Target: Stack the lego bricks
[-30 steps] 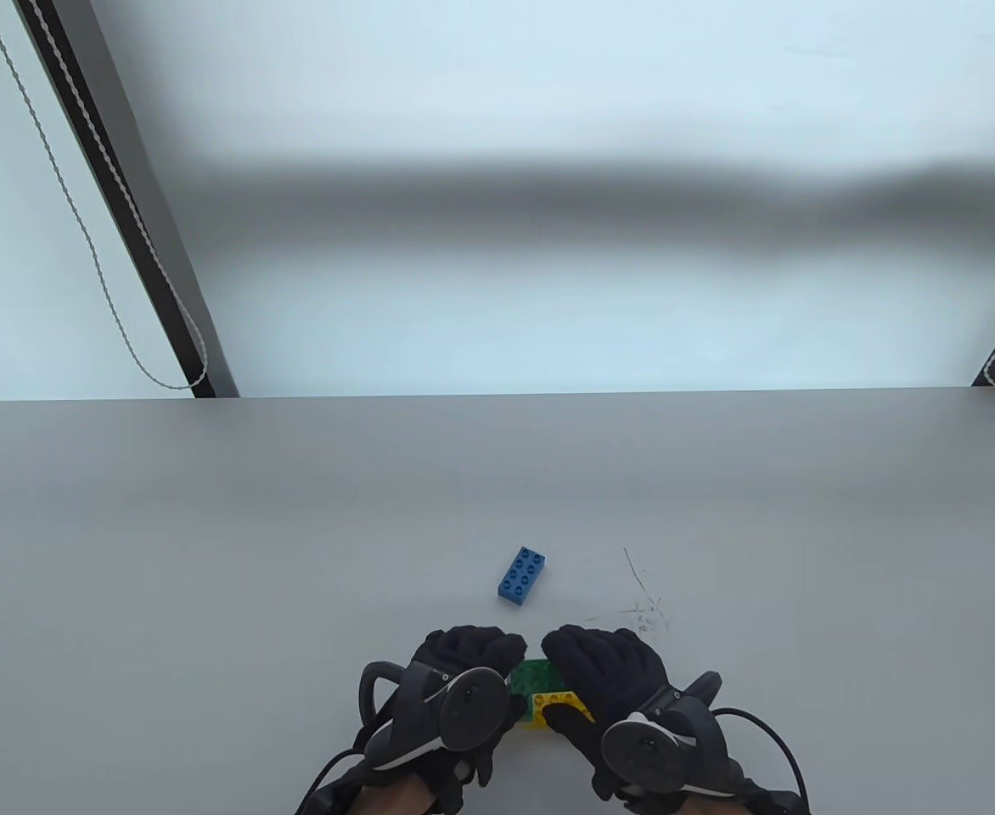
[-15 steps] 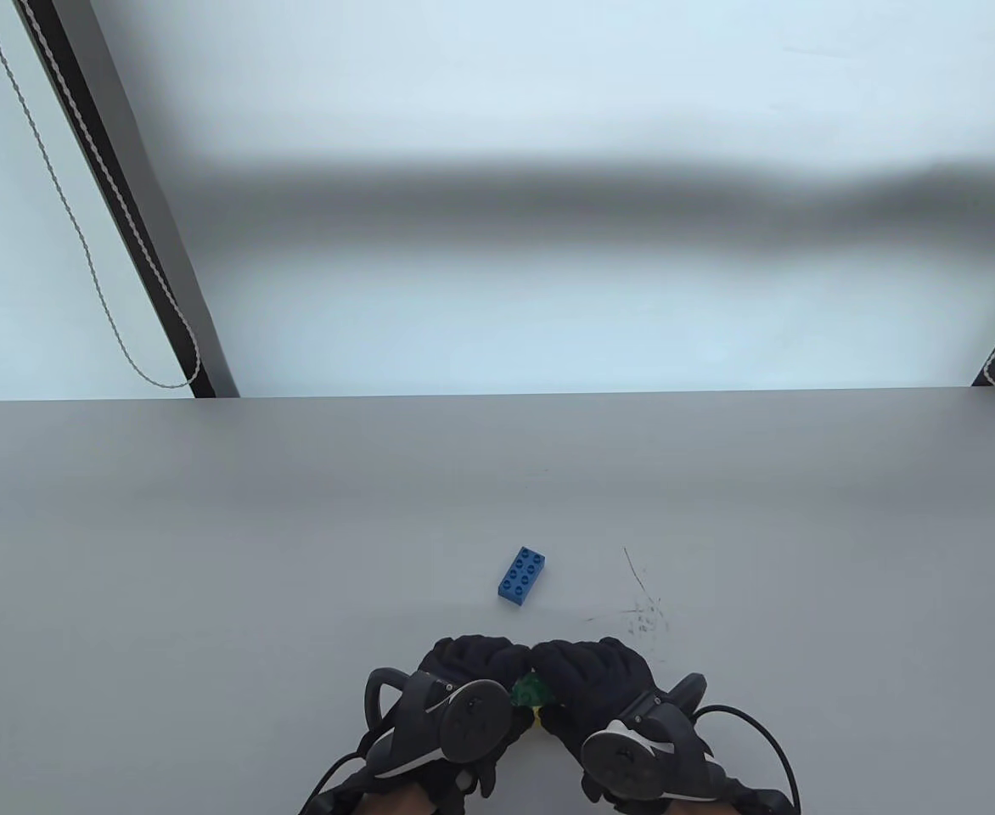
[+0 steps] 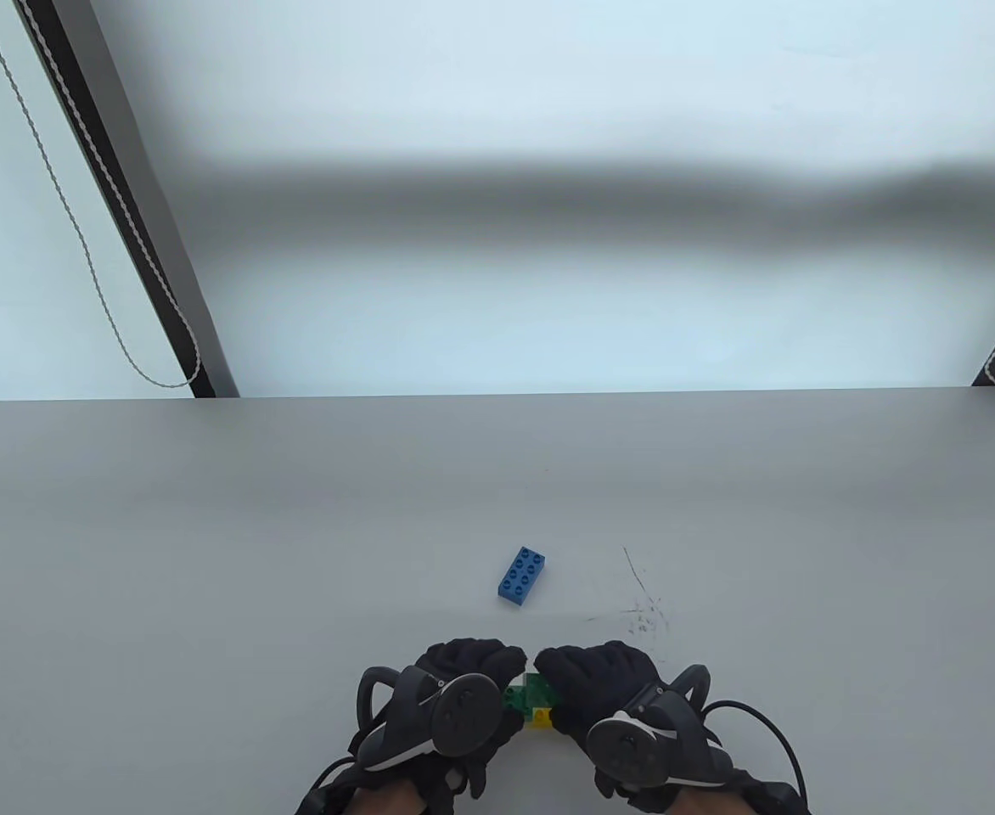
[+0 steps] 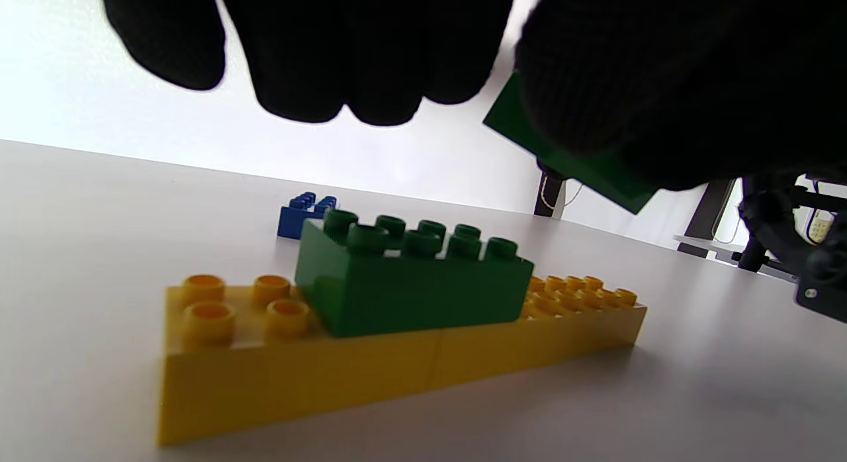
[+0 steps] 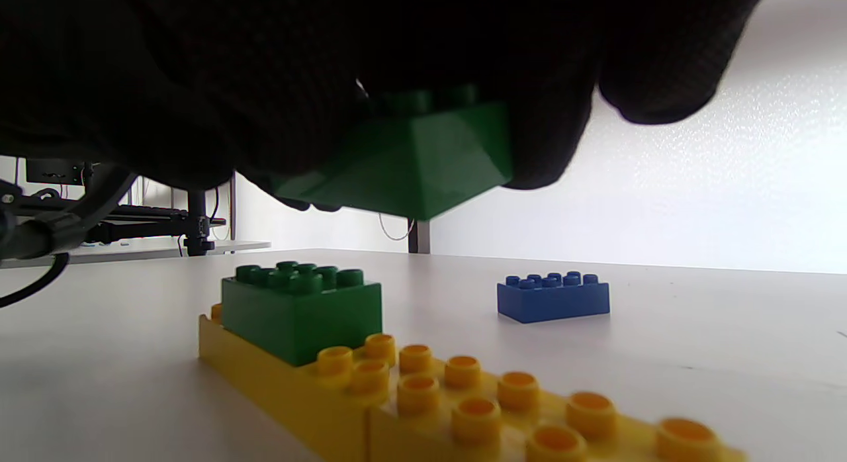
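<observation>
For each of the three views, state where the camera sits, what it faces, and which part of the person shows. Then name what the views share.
Table view: above, looking down at the table; both gloved hands show, left hand, right hand.
Left wrist view: low, facing the green brick on yellow bricks; fingers hang above.
Right wrist view: low; right hand holds a second green brick.
Shared: blue brick.

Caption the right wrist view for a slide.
Right hand holds a green brick above a green-on-yellow stack; blue brick sits apart.

Green brick (image 5: 301,313), yellow bricks (image 5: 370,396), blue brick (image 3: 522,576)
</observation>
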A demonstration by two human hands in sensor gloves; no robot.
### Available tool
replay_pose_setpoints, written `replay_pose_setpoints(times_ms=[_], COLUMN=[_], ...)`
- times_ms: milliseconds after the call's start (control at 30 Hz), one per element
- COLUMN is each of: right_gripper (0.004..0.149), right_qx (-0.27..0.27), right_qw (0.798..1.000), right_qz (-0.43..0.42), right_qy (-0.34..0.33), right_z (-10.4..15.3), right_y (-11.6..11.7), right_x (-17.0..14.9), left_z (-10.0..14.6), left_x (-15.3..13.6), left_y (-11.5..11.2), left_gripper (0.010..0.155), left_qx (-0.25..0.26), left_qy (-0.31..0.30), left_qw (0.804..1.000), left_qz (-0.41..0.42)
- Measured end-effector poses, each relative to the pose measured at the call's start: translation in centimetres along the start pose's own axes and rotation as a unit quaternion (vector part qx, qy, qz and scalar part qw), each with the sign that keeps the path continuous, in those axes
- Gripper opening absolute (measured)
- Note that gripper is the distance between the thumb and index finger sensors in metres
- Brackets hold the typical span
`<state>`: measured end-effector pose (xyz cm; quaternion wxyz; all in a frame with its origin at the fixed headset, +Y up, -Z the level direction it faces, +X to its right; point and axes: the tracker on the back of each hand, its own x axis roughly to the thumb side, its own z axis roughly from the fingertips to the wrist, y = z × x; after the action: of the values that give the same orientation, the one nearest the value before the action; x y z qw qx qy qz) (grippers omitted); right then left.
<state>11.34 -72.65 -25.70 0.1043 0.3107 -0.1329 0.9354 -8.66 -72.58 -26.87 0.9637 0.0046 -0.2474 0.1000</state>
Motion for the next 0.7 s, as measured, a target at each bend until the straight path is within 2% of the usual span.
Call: replay_pose_setpoints(times_ms=[233, 700], right_gripper=[0.064, 0.063], right_qx=[0.033, 0.08], right_qw=[0.999, 0.996], right_qz=[-0.023, -0.042], right_qy=[0.018, 0.022], right_z=[0.0, 0.0], right_y=[0.9, 2.5], right_x=[-1.3, -1.9], left_z=[-0.2, -0.3], left_x=[-1.5, -2.9], left_y=[-1.1, -2.1], left_gripper=[0.066, 0.062], left_qx=[-0.045, -0.082], left_qy=[0.021, 0.034], left_qw=[0.999, 0.996], left_qz=[-0.002, 0.013])
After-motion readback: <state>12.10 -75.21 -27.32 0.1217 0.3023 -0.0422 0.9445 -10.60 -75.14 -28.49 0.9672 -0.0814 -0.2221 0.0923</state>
